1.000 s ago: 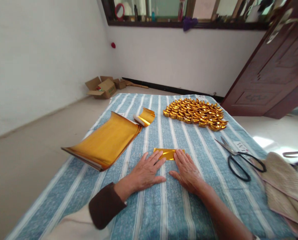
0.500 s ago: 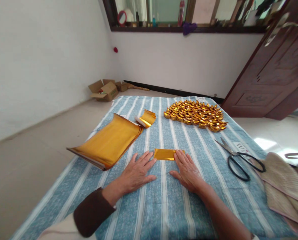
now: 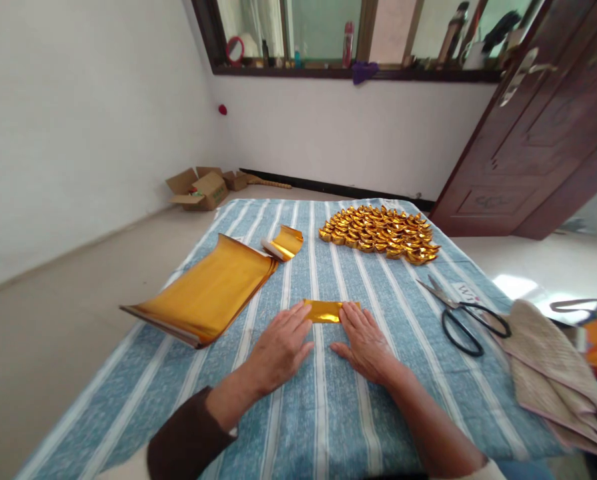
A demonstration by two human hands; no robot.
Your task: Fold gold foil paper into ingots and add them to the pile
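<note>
A small folded strip of gold foil paper (image 3: 326, 311) lies flat on the striped cloth. My left hand (image 3: 284, 343) rests its fingertips on the strip's left end, fingers stretched out and side by side, thumb apart. On the right end lie the extended fingers of my right hand (image 3: 365, 340), its thumb pointing inward. To the left is a stack of large gold foil sheets (image 3: 208, 283), curled at the edges. A smaller curled stack of gold foil (image 3: 287, 243) sits just behind it.
Many folded gold foil ingots (image 3: 378, 233) cover the table's far right. Scissors with black handles (image 3: 461, 320) lie partly spread at the right, beside a folded beige cloth (image 3: 553, 373). Beyond the striped tablecloth (image 3: 298, 400) are cardboard boxes (image 3: 205, 190) and a brown door (image 3: 518, 147).
My left hand has shifted from beside the strip's left end onto it. My right hand still presses the other end. The camera view has tilted and shifted slightly.
</note>
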